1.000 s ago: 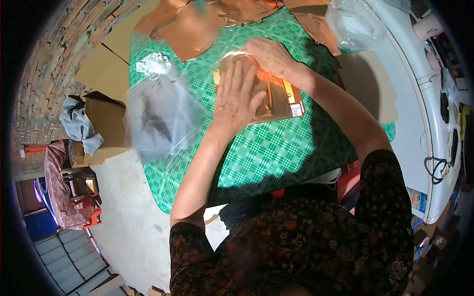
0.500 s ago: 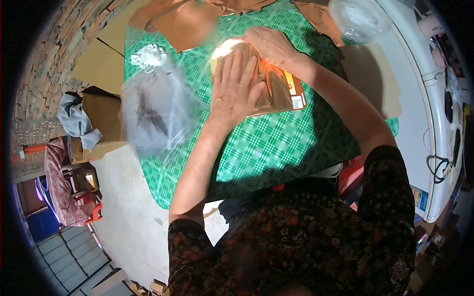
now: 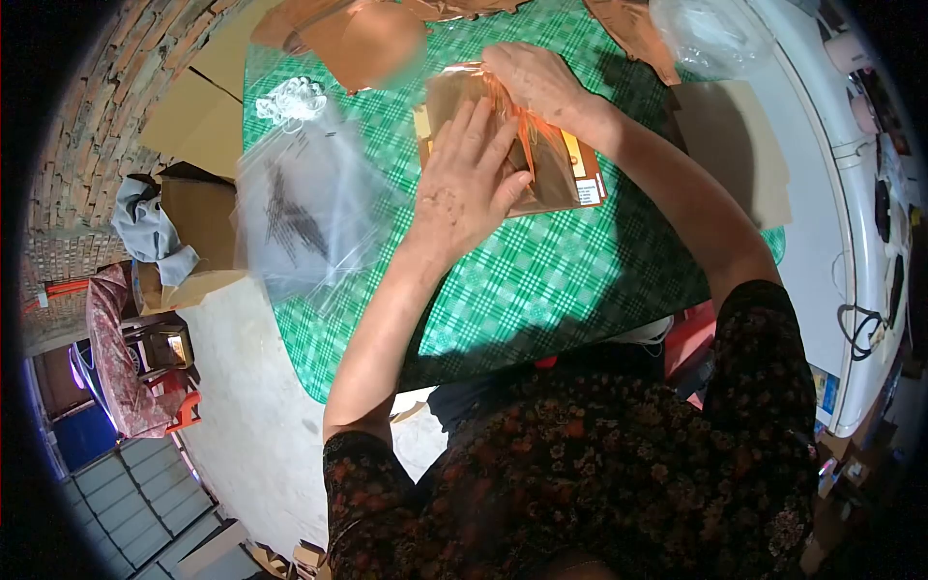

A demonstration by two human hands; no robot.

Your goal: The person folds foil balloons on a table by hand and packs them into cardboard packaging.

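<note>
A shiny copper-coloured film (image 3: 541, 176) lies over a flat printed packet (image 3: 587, 184), whose yellow and brown edges show at the left and right. My left hand (image 3: 466, 174) rests flat on the film, fingers stretched and slightly apart, thumb out to the side. At the film's top edge, my right hand (image 3: 541, 87) has its fingers curled down and closed on the film, which gathers in bright orange creases below them. Its fingertips are partly hidden.
A green checked cloth (image 3: 503, 280) covers the table. Clear plastic bags (image 3: 309, 213) lie left, with a white tangle (image 3: 292, 100) above. More copper-coloured film (image 3: 372, 43) is at the back. Cardboard (image 3: 733, 150) and crumpled clear plastic (image 3: 710, 37) lie right.
My right hand has shifted slightly up, and the film is drawn into more creases beneath it. My left fingers have moved a little right, baring more of the packet's left edge.
</note>
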